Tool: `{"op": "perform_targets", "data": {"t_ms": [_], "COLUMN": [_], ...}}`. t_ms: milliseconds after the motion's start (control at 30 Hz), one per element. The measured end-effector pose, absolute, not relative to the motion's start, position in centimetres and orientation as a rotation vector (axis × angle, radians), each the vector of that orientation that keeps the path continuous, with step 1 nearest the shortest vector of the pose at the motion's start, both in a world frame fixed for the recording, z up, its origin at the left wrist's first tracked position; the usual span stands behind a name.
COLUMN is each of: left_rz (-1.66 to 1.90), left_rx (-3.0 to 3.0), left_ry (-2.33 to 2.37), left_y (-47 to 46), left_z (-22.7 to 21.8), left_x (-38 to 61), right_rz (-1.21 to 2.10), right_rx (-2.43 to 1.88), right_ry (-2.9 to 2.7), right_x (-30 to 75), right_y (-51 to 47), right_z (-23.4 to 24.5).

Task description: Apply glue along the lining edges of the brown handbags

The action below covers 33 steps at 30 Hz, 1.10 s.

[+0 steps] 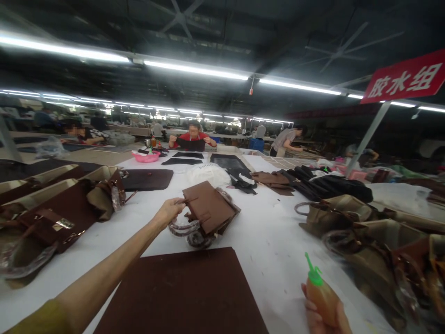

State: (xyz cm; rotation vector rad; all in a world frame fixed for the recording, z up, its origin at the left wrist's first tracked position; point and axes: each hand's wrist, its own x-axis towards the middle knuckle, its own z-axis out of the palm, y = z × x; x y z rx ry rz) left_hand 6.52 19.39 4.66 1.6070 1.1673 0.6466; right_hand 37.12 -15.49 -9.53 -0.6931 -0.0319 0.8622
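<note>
"What does the head view show of the left hand?"

"The left hand reaches out over the worktop, its fingers pinched on a thin strap at the edge of a brown bag."

"Where is the bag, exactly?"

"Near the middle of the worktop, just beyond a flat dark brown sheet. It sits tilted, with its wrapped handles towards the near left. I can't tell whether part of it is lifted."

"And the right hand?"

"The right hand is low at the right, fingers wrapped around a bottle of amber liquid. Its green cap has a spout pointing up, and the bottle is well apart from the bag."

"What stands about them?"

"More brown bags on both sides: a left group and a right group, tops open. Behind the bag in the middle are a white plastic sack and, farther left, a pink basin. Dark cloth is heaped to the right."

"Anyone else there?"

"Across the worktop a co-worker in red holds up a dark piece with both hands. A red sign hangs at the upper right."
</note>
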Motion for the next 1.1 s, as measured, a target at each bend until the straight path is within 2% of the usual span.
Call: {"op": "perform_targets", "data": {"t_ms": [133, 233, 400, 533, 633, 800, 933, 1100], "left_rz": [0.761, 0.808, 0.811, 0.913, 0.911, 0.774, 0.679, 0.683], "left_rx": [1.65, 1.697, 1.753, 2.054, 2.261, 2.261, 2.096, 2.062], "left_ry": [1.029, 0.981, 1.053, 1.081, 1.029, 1.026, 0.813, 1.015], "left_y": [17.3, 13.7, 6.4, 2.3, 0.4, 0.0, 0.8, 1.9], "left_z": [8.7, 10.2, 7.2, 2.6, 0.8, 1.7, 3.6, 3.8], "left_x": [4.6, 1.9, -4.6, -8.3, -9.1, -9.3, -9.4, -8.6], "right_rz": [0.876, 0.9, 0.987, 1.051, 1.104, 1.166, 1.233, 1.244], "right_rx": [-0.683, -0.702, -0.66, -0.551, -0.522, -0.593, -0.619, -0.623], "right_ry": [-0.014, -0.013, 0.001, 0.056, 0.152, 0.031, -0.095, -0.171], "right_x": [36.5, 35.9, 33.7, 29.8, 26.0, 20.5, 18.6, 18.3], "right_y": [-15.5, -15.7, -15.4, -13.1, -10.6, -7.7, -6.5, -5.1], "right_z": [-8.3, -7.2, -3.4, 2.5, 7.5, 12.1, 12.6, 12.5]}}
